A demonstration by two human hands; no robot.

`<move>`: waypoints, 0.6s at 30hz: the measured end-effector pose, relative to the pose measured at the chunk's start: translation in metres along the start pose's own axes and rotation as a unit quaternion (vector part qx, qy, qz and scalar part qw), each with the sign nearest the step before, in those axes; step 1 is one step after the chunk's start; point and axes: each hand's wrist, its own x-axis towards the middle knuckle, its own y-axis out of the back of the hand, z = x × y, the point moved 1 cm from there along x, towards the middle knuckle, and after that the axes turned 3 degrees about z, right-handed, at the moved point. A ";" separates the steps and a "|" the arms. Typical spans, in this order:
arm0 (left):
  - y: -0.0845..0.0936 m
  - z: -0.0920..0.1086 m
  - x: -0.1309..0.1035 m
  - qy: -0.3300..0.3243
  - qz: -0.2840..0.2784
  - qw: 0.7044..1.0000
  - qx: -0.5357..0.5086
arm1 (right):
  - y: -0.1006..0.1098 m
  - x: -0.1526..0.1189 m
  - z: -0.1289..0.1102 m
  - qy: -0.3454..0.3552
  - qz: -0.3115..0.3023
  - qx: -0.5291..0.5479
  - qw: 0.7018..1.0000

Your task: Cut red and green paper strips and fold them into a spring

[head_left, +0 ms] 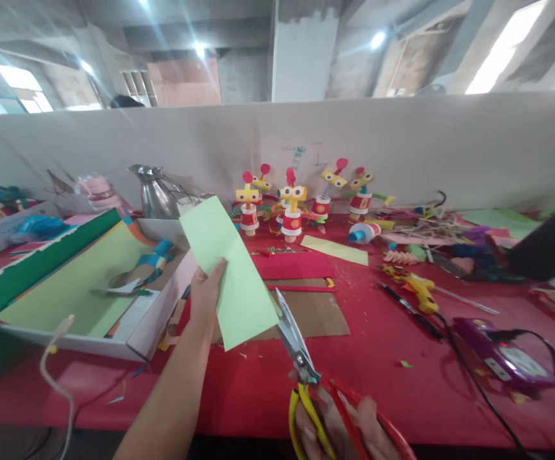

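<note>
My left hand (206,291) pinches a light green paper strip (229,275) by its left edge, thumb on top, and holds it tilted above the table. In my right hand (339,428) is a pair of scissors (297,348) with one yellow and one red handle. The scissors' blades are parted and point up and left, close by the paper's lower right corner. Whether they touch the paper I cannot tell. Beneath lie a brown cardboard piece (315,314) and red paper (296,266).
Several paper-cup figures (291,220) stand along the back wall. At left is a white box (128,332) of coloured paper. A yellow glue gun (421,291), a black pen (411,310) and a purple power strip (507,358) with cables lie at right. A steel jug (155,195) stands behind.
</note>
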 end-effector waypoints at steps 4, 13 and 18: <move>-0.003 -0.003 -0.003 0.005 -0.030 1.000 0.001 | -0.010 0.029 -0.011 -0.020 -0.083 -0.006 0.996; -0.010 -0.006 -0.011 0.039 -0.046 0.998 0.025 | -0.031 0.063 -0.029 0.027 -0.057 0.020 0.998; -0.008 -0.007 -0.009 0.028 -0.025 0.999 0.003 | -0.032 0.072 -0.031 0.023 -0.055 0.017 0.998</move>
